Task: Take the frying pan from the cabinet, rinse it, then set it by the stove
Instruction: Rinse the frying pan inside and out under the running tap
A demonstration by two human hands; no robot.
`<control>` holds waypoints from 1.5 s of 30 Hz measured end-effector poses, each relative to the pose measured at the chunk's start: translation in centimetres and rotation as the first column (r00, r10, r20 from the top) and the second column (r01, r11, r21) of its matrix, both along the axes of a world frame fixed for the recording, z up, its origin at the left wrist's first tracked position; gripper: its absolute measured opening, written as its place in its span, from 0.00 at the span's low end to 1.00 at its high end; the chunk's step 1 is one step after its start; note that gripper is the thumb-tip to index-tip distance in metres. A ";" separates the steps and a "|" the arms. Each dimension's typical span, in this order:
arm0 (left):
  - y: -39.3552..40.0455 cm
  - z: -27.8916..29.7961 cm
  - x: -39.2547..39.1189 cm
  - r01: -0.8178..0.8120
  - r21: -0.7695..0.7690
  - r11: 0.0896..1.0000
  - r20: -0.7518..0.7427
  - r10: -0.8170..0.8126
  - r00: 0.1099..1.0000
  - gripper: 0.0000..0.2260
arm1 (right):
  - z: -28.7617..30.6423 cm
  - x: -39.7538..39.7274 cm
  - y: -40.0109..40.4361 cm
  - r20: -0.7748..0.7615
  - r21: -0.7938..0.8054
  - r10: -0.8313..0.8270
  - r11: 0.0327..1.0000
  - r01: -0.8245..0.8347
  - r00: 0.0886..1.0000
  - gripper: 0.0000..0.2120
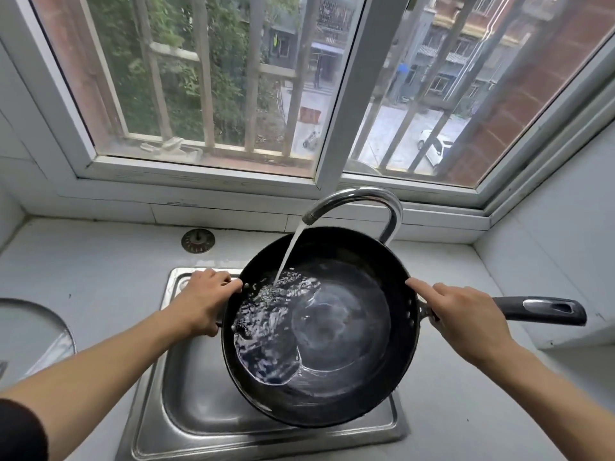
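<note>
**Frying pan under running water above the sink**

Behind the sink [186,387], a wide white-framed window [336,134] with bars outside fills the back wall, looking onto trees, buildings and a street. A pale countertop [100,277] surrounds the sink on every side. The sink itself is a steel basin set into that counter, its left half open to view.

Over the right half of the sink, the black frying pan [349,327] is held up, tilted a little down toward its left side, where water pools and ripples. Its dark handle [545,309] reaches out past the sink's right edge, above the counter. Behind the sink, a curved chrome faucet [366,201] arches forward, and a stream of water [289,251] falls from its spout into the pan's left portion.

The left hand [203,302] grips the pan's left rim over the sink, fingers curled around the edge. The right hand [466,314] clasps the base of the handle, with its index finger laid straight along the pan's right rim.

On the counter behind the sink's left corner lies a round metal drain strainer [198,240].
</note>
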State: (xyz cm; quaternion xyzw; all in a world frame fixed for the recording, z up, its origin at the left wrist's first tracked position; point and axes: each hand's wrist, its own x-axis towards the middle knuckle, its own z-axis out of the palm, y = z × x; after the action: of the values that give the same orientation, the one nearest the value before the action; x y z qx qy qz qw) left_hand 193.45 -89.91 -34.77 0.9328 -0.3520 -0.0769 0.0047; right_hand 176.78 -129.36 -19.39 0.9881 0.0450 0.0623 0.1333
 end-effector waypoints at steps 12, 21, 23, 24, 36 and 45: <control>1.4 0.9 -0.4 -0.106 -0.095 0.990 0.141 0.119 0.983 0.42 | -3.2 -0.1 -0.3 0.098 0.124 0.027 0.991 -0.039 0.995 0.36; 5.8 3.7 -1.5 -0.069 -0.056 0.996 0.188 0.079 0.979 0.39 | -7.5 0.8 0.7 0.147 0.261 0.069 0.960 -0.106 0.987 0.35; 6.7 4.2 -1.9 -0.064 -0.042 0.997 0.207 0.072 0.976 0.41 | -8.0 0.8 0.9 0.127 0.288 0.092 0.949 -0.126 0.988 0.36; 7.2 4.5 -2.0 -0.059 -0.043 0.997 0.227 0.068 0.972 0.41 | -8.2 0.8 1.0 0.116 0.312 0.090 0.942 -0.123 0.989 0.36; 10.7 4.9 -4.0 0.015 -0.152 0.988 0.362 0.041 0.931 0.26 | -8.8 0.7 2.4 0.081 0.359 0.224 0.902 -0.238 0.971 0.32; 10.9 5.4 -5.6 0.036 -0.161 0.986 0.343 0.022 0.939 0.27 | -8.7 0.2 2.0 0.077 0.304 0.306 0.899 -0.314 0.949 0.22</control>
State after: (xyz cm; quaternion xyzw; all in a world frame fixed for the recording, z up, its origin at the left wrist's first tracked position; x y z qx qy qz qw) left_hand 187.86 -79.00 -29.33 0.9270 -0.3560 0.1163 0.0202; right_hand 177.02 -127.40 -28.09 0.9759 0.1894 0.1025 -0.0356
